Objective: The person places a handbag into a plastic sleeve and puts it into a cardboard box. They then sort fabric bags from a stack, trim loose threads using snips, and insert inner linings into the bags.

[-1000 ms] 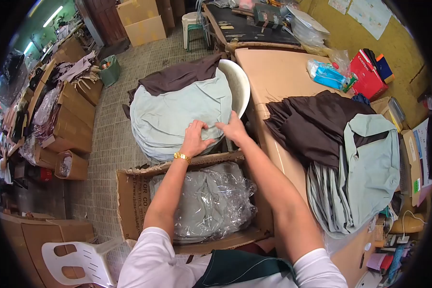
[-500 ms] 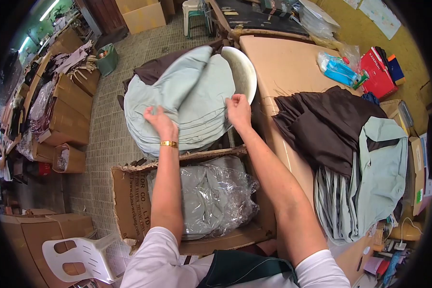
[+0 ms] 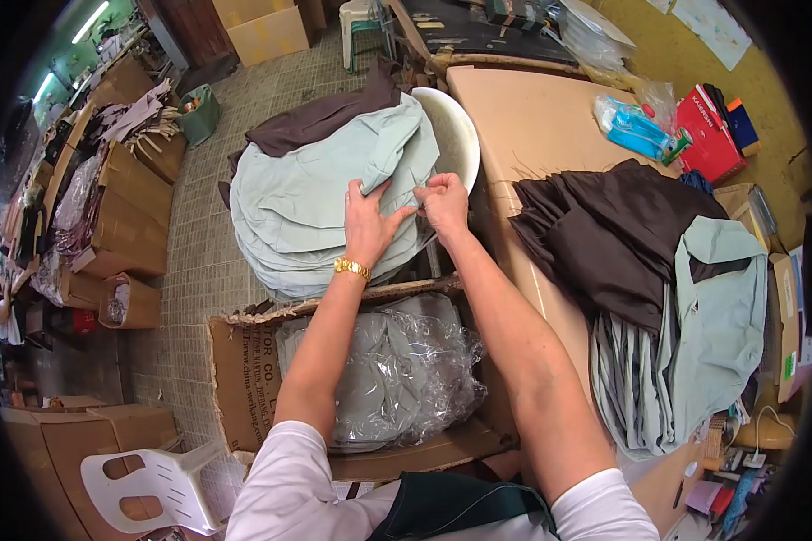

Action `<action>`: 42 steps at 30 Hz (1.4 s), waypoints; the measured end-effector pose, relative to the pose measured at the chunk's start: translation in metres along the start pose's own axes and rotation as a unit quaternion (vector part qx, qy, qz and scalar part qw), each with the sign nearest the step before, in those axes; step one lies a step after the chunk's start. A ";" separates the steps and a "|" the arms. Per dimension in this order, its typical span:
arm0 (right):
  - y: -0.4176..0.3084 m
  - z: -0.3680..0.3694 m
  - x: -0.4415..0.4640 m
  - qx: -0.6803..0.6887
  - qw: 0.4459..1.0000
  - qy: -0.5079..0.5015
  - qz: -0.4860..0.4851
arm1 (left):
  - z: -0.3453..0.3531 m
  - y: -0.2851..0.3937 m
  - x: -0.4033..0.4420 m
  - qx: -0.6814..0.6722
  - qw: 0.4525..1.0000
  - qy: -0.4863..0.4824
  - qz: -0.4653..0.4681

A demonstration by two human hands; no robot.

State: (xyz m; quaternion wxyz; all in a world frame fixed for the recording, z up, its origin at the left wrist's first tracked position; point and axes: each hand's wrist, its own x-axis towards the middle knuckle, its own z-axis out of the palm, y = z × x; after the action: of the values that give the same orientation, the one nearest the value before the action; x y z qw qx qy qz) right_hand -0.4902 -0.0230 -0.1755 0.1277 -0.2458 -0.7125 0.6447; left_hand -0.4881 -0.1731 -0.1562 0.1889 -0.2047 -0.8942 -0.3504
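Observation:
A pile of pale grey-green cloth pieces (image 3: 289, 203) lies ahead of me, with dark brown cloth (image 3: 320, 122) at its far side. My left hand (image 3: 370, 224), with a gold watch (image 3: 352, 268) on the wrist, grips a folded part of the top pale piece, its thumb pointing right. Close beside it, my right hand (image 3: 444, 206) pinches the right edge of the cloth between thumb and fingers. Exactly what lies between those fingertips is small and partly hidden. A white basin (image 3: 456, 135) stands just beyond the right hand.
Nearest me is an open cardboard box (image 3: 257, 383) with plastic-wrapped grey cloth (image 3: 406, 370) inside. To the right, a tan-topped table (image 3: 496, 117) bears dark brown cloth (image 3: 613, 234) and more pale cloth (image 3: 722, 316). A white plastic chair (image 3: 144, 487) stands lower left.
My left hand has moved right, next to my right hand. The raised flap of the top cloth has come down and is folded toward the right. My right hand stays near the edge.

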 end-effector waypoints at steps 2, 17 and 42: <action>-0.007 -0.002 -0.003 0.007 0.999 -0.037 0.032 | 0.005 -0.002 0.009 -0.045 0.998 -0.030 -0.024; 0.005 0.008 0.005 0.100 0.986 -0.117 0.060 | -0.019 -0.035 0.022 -0.224 0.955 0.111 -0.160; 0.004 0.007 -0.002 0.088 0.993 -0.074 -0.001 | -0.034 -0.063 0.024 -0.383 0.823 0.247 -0.338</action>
State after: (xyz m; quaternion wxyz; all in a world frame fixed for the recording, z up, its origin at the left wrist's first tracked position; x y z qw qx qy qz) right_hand -0.4905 -0.0297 -0.1803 0.0965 -0.1848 -0.6608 0.7210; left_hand -0.5327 -0.2335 -0.1561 0.1793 0.1478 -0.6246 -0.7455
